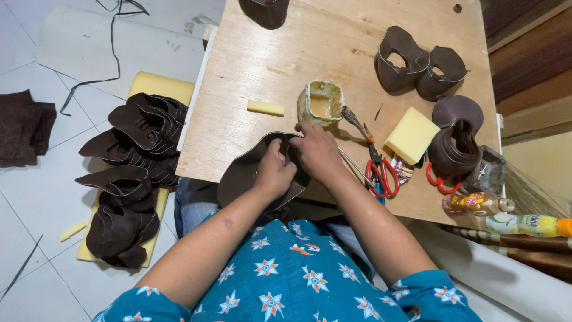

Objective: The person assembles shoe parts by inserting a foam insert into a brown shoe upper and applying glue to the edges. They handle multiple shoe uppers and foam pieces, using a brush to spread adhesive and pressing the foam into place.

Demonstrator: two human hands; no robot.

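Note:
A dark brown leather piece lies at the near edge of the plywood board. My left hand presses on it with fingers curled over its middle. My right hand rests on its upper edge, fingers pinching the leather close to the left hand. Just beyond my hands stands a glue-crusted yellow tub with a brush leaning out of it.
Red-handled scissors and a yellow sponge block lie to the right. Shaped brown leather pieces sit farther back. Two bottles rest at the right edge. A stack of brown leather cut-outs lies on foam on the floor, left.

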